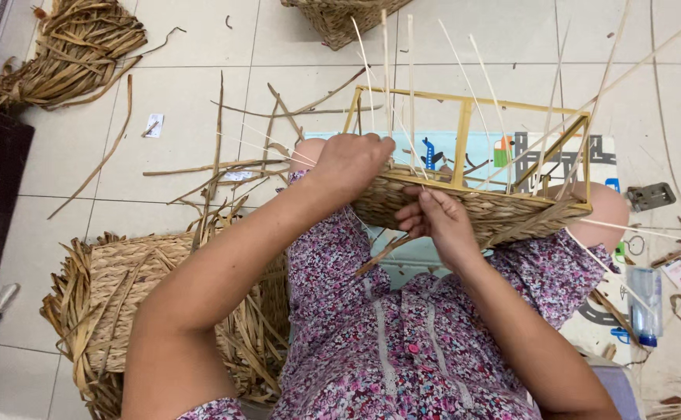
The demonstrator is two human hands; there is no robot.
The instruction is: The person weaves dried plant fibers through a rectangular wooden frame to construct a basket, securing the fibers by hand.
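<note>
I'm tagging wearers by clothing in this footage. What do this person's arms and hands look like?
Both arms are bare to the upper arm. The left hand and right hand wear no gloves; no rings or watch are visible. The short-sleeved garment is purple-pink floral with pink buttons.

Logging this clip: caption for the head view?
Both hands weave straw around a half-made basket on a yellow frame.

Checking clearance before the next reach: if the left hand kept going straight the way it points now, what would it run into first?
The left hand points right, along the top edge of the half-woven basket. It would likely first meet the thin upright canes beside its fingertips, then the yellow frame post. Depth is hard to judge from this view.
</note>
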